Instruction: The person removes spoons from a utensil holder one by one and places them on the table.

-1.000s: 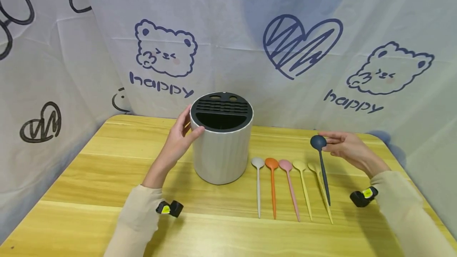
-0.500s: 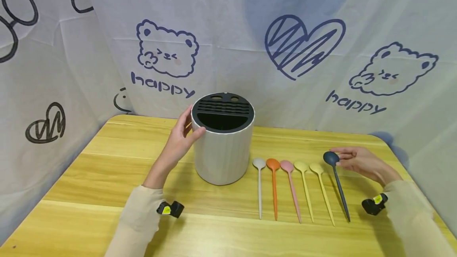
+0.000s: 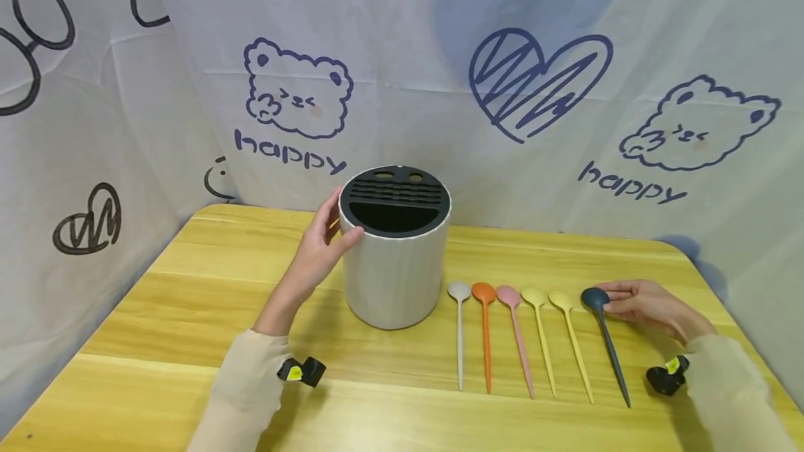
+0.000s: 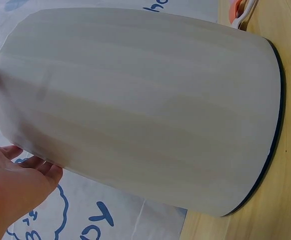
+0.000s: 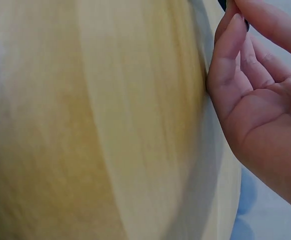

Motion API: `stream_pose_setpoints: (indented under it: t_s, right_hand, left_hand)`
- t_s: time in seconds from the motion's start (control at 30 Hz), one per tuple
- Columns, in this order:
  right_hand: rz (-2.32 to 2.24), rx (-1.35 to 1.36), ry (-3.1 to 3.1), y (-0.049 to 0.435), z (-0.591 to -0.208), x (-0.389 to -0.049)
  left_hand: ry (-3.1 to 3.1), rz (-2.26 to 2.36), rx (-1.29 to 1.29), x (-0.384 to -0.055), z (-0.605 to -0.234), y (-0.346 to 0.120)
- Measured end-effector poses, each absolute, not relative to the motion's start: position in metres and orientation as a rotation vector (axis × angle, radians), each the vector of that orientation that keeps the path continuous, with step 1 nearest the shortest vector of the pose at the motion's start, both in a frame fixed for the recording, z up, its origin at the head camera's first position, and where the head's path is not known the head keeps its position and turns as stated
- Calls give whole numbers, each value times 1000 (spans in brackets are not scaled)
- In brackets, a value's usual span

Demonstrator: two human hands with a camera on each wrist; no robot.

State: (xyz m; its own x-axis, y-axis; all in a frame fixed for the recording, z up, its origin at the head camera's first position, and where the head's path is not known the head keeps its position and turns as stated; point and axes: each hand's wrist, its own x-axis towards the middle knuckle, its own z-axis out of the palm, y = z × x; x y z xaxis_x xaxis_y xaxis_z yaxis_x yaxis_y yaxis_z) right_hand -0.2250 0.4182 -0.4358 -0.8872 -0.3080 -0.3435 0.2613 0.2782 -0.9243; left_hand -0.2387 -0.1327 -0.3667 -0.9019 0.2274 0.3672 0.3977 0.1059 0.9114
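A white ribbed utensil holder [image 3: 394, 277] with a black slotted top stands upright on the table. My left hand [image 3: 316, 253] holds its left side near the rim, thumb in front and fingers behind; the left wrist view shows the holder's wall [image 4: 135, 110] filling most of the frame. At the right, my right hand [image 3: 653, 309] pinches the bowl of a dark blue long-handled spoon [image 3: 594, 298], which lies at or just above the tabletop. In the right wrist view only a dark sliver of it shows at the fingertips.
Between holder and right hand lie a white spoon [image 3: 459, 291], an orange spoon [image 3: 484, 292], a pink spoon [image 3: 508, 296] and two yellow spoons, one left [image 3: 534, 298] and one right [image 3: 561, 300]. A printed cloth [image 3: 414, 110] hangs behind the wooden table [image 3: 157, 340].
My right hand has moved right and down with the dark blue spoon, from over the rightmost yellow spoon to a place beside it. The left hand keeps its hold on the holder.
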Motion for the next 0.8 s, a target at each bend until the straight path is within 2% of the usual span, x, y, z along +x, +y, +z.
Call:
stream_pose_setpoints:
  t_s: [0.43,0.8]
  right_hand:
    - [-1511,-13,2209,414,-439,-222]
    - [-1382,-92,2313,413,-440,-224]
  left_hand:
    - [-2228,-1915,-636,-239,-366,-131]
    - [-2231,-1919,-639,-239,-365,-132]
